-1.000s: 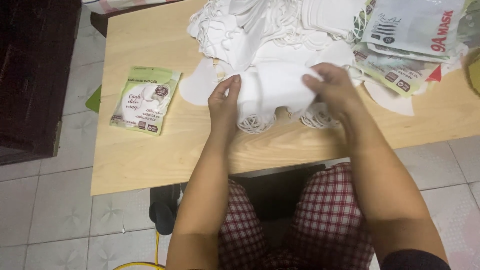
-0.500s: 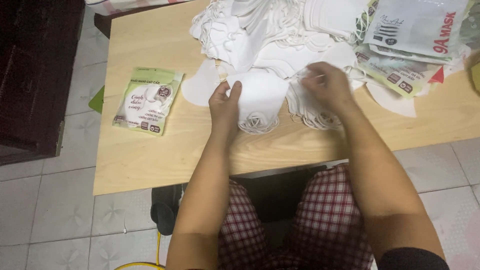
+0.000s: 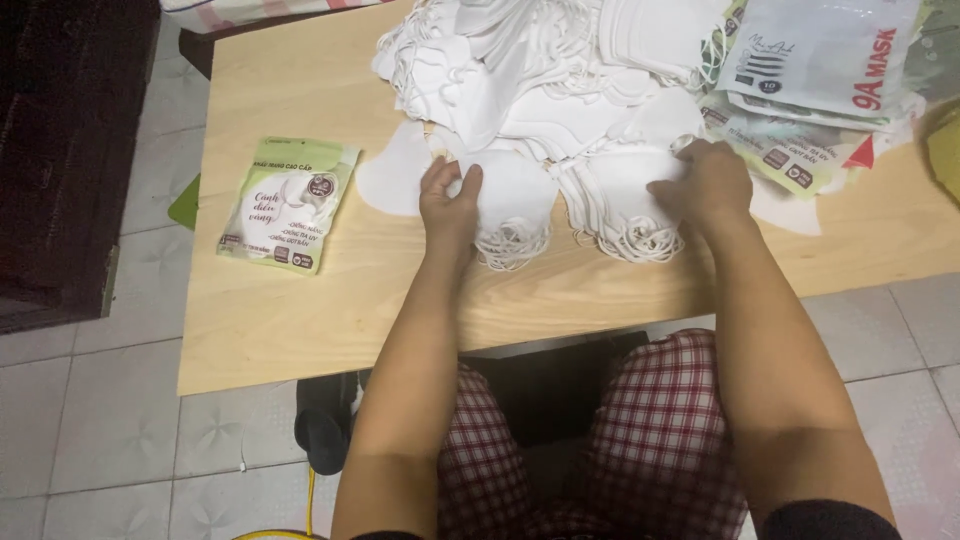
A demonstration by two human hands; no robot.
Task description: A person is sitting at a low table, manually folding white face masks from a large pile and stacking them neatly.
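My left hand (image 3: pixel 449 203) grips the left edge of a small stack of folded white face masks (image 3: pixel 512 205), whose ear loops hang toward me. My right hand (image 3: pixel 706 182) rests on a second stack of white masks (image 3: pixel 618 205) just to the right, fingers curled over its edge. Behind both stacks lies a big loose heap of white masks (image 3: pixel 520 70). A single white mask (image 3: pixel 393 183) lies flat to the left of my left hand.
A green and white mask packet (image 3: pixel 287 203) lies on the left of the wooden table (image 3: pixel 300 320). A pile of printed packets (image 3: pixel 815 90) sits at the back right. A dark cabinet (image 3: pixel 60 150) stands left on the tiled floor.
My hands have drawn apart: the left now holds one stack alone, the right has shifted right onto the other stack.
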